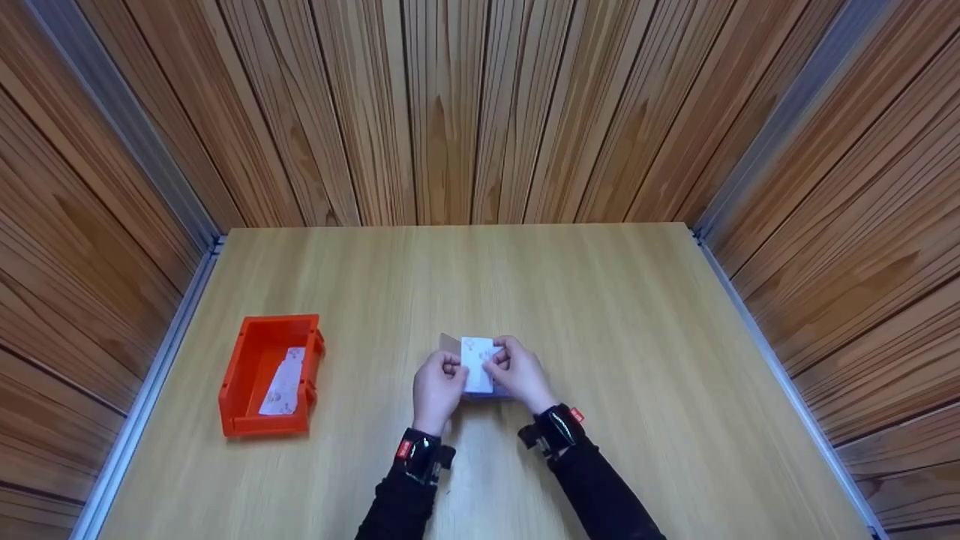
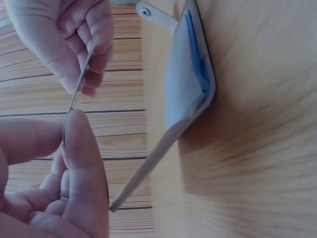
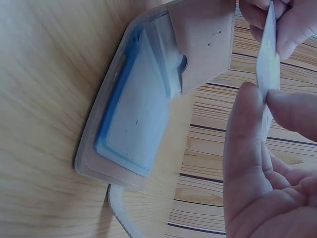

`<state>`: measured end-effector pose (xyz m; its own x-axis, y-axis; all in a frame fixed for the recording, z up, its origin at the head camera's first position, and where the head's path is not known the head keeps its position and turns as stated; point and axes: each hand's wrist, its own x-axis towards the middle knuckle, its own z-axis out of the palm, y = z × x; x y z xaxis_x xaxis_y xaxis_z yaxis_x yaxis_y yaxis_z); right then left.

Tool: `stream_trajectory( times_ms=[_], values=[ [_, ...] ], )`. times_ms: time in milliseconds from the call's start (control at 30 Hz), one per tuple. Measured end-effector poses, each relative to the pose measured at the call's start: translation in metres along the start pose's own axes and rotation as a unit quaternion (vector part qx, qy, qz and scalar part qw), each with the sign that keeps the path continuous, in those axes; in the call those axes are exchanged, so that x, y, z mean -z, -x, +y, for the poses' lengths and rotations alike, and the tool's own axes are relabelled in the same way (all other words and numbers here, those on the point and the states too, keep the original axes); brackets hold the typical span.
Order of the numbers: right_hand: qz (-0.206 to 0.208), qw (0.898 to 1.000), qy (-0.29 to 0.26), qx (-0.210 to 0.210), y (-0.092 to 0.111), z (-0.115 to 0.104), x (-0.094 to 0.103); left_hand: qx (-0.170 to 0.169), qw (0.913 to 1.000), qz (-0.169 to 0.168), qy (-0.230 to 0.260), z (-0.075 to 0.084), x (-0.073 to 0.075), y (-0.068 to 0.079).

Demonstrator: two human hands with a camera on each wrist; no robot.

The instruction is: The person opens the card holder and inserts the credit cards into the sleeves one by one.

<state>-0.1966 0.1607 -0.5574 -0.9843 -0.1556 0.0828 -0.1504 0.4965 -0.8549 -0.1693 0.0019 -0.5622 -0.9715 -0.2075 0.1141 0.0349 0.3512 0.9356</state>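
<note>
Both hands hold one thin white card [image 1: 478,365] with small pinkish markings, raised above an open card wallet. My left hand [image 1: 439,386] pinches its left edge between thumb and forefinger. At the opposite edge, my right hand [image 1: 523,373] grips it the same way. The card wallet [image 3: 203,39] lies open on the table below, its pale cover tilted up on the left. Clear bluish plastic sleeves [image 3: 136,114] are stacked inside it. From its side sticks out a strap [image 2: 157,14] with a metal snap.
On the left of the table [image 1: 600,300] stands an orange bin [image 1: 266,426] with white, pink-marked cards [image 1: 285,386] inside. Wood-plank walls [image 1: 442,112] enclose the table at the back and both sides.
</note>
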Motion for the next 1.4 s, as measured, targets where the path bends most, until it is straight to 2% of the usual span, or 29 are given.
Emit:
stream_trajectory(
  times_ms=[300,533,667,867,1000,1200,1400],
  values=[
    [-0.007,1.0,0.001,-0.016,-0.002,-0.001,0.001,-0.004,0.9999,-0.008,0.01,0.0,-0.001,-0.002],
    [-0.007,1.0,0.001,-0.022,-0.003,0.0,0.001,0.022,0.9995,-0.015,0.02,-0.001,-0.001,-0.005],
    [0.0,1.0,-0.006,-0.013,-0.005,0.003,0.003,0.02,0.9995,-0.003,0.024,-0.002,0.0,-0.006],
    [0.018,0.999,0.043,0.019,-0.007,0.011,0.008,0.004,0.9998,0.013,0.011,-0.007,0.003,-0.009],
    [0.013,0.996,0.081,0.034,-0.007,0.014,0.01,0.016,0.9998,0.011,0.0,-0.009,0.005,-0.01],
    [-0.018,0.991,0.131,0.006,-0.005,0.019,0.009,0.025,0.9995,0.011,-0.015,-0.012,0.006,-0.012],
    [-0.042,0.988,0.145,-0.027,-0.003,0.025,0.007,0.039,0.9989,0.009,-0.024,-0.015,0.007,-0.013]
  ],
)
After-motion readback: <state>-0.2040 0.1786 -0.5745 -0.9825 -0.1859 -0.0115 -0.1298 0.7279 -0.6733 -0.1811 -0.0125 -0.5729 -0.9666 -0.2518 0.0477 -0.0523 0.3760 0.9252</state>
